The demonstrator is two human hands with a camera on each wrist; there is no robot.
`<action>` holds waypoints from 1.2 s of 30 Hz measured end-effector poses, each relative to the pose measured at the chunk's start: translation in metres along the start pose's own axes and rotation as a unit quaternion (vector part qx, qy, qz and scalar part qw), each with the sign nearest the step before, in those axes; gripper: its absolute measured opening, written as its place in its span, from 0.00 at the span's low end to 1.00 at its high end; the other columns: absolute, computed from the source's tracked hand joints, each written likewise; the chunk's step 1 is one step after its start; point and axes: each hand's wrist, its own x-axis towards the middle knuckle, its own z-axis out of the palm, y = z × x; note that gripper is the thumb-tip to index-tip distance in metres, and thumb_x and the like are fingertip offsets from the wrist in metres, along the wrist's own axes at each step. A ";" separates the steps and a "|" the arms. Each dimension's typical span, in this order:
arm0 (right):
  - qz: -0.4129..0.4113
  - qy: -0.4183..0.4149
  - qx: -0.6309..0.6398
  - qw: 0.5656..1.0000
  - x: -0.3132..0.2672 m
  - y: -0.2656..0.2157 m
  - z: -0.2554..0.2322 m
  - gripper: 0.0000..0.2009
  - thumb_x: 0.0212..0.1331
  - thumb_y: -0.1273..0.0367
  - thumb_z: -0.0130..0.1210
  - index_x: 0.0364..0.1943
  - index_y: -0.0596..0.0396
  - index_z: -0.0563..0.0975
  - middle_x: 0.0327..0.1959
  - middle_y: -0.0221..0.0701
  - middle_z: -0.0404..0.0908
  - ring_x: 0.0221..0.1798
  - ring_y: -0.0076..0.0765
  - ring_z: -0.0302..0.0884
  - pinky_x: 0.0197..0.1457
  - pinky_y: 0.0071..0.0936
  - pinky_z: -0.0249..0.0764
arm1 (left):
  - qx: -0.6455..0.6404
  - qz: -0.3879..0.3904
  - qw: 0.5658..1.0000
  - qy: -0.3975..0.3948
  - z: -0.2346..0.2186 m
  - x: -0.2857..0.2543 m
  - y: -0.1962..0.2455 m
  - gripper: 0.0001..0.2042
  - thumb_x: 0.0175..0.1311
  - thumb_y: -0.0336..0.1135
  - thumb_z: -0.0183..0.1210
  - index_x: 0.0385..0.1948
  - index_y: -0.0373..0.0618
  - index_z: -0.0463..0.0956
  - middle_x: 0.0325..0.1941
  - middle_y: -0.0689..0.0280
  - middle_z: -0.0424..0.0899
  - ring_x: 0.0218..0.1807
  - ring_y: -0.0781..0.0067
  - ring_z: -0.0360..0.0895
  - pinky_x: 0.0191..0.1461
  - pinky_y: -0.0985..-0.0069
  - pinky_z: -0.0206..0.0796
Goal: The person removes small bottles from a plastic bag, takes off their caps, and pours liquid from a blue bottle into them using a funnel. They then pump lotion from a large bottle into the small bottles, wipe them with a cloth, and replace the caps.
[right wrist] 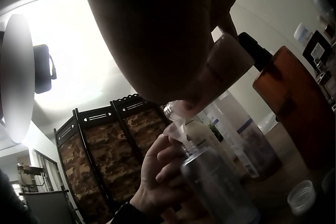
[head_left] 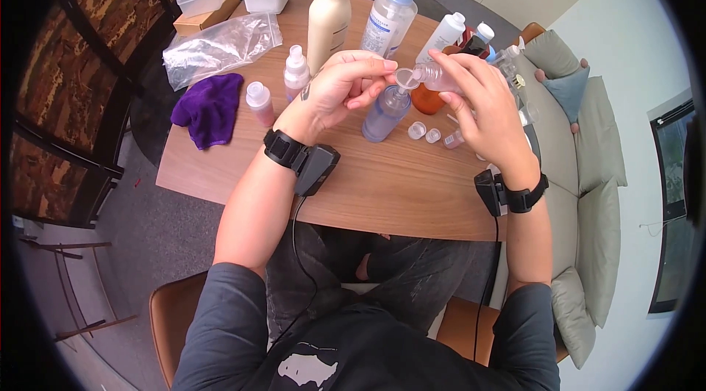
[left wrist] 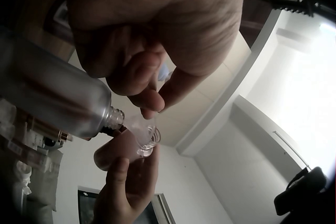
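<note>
A clear bluish bottle (head_left: 385, 117) stands on the wooden table with a small clear funnel (head_left: 405, 79) in its neck. My left hand (head_left: 344, 86) pinches the funnel's rim between thumb and finger. From the other side my right hand (head_left: 484, 101) grips a small see-through bottle (head_left: 437, 79) with a pinkish tint, tipped so that its open mouth lies at the funnel's rim. In the left wrist view the threaded mouth of this small bottle (left wrist: 116, 150) overlaps the funnel (left wrist: 140, 128). The right wrist view shows the funnel's stem entering the standing bottle (right wrist: 215, 182).
Two small clear caps (head_left: 417, 131) lie right of the standing bottle. Behind are a beige pump bottle (head_left: 329, 23), a blue-topped pump bottle (head_left: 387, 20) and an amber bottle (head_left: 428, 101). Two small pinkish bottles (head_left: 259, 101), a purple cloth (head_left: 208, 110) and a plastic bag (head_left: 220, 49) lie left.
</note>
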 end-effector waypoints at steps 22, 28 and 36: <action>-0.002 0.001 -0.022 1.000 0.002 -0.002 -0.003 0.27 0.65 0.73 0.58 0.70 0.43 0.75 0.58 0.35 0.79 0.62 0.48 0.75 0.67 0.44 0.68 | 0.013 0.003 1.000 -0.003 0.000 0.001 -0.001 0.11 0.72 0.38 0.63 0.34 0.39 0.85 0.18 0.70 0.77 0.13 0.87 0.58 0.21 0.84 0.46; -0.001 0.001 -0.016 1.000 0.002 -0.001 -0.002 0.27 0.65 0.73 0.58 0.70 0.43 0.75 0.58 0.35 0.79 0.62 0.48 0.75 0.67 0.44 0.68 | 0.008 0.004 1.000 -0.004 0.001 0.000 0.000 0.11 0.72 0.37 0.63 0.34 0.39 0.84 0.18 0.70 0.77 0.13 0.87 0.58 0.20 0.84 0.46; 0.003 -0.001 -0.022 1.000 0.001 -0.002 -0.003 0.28 0.65 0.74 0.58 0.70 0.42 0.75 0.58 0.35 0.79 0.62 0.48 0.76 0.67 0.44 0.68 | 0.013 0.010 1.000 -0.007 0.000 0.001 -0.001 0.11 0.73 0.37 0.62 0.34 0.38 0.84 0.18 0.70 0.76 0.13 0.87 0.58 0.21 0.84 0.46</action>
